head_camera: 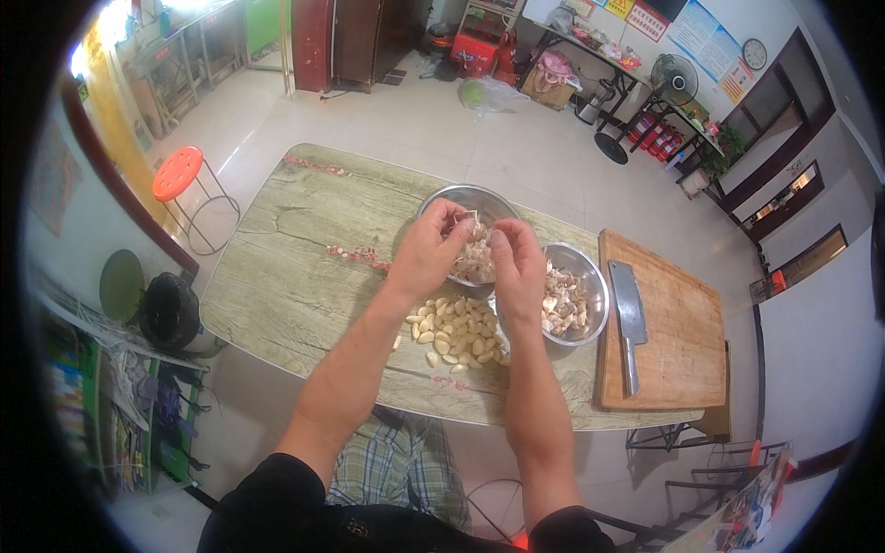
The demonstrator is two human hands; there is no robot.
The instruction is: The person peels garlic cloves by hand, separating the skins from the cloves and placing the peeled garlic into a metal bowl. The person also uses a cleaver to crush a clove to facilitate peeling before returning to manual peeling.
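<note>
Both hands are above a steel bowl (442,195) that holds papery garlic skins (474,263). Between the thumb and fingertips of my left hand (427,245) is a pale bit, apparently garlic skin. My right hand (517,263) is beside it with curled fingers, and whether they grip anything is hidden. Peeled garlic cloves (456,332) lie in a loose pile on the table, nearer to me, between my forearms. To the right, partly behind my right hand, a second steel bowl (603,304) contains unpeeled garlic cloves (565,301).
A thick wooden cutting board (681,332) covers the right end of the wood-patterned table (276,276). On its left side rests a cleaver (628,304), handle towards me. An orange stool (178,174) stands beyond the table's left edge. Farther back is a fan (674,79).
</note>
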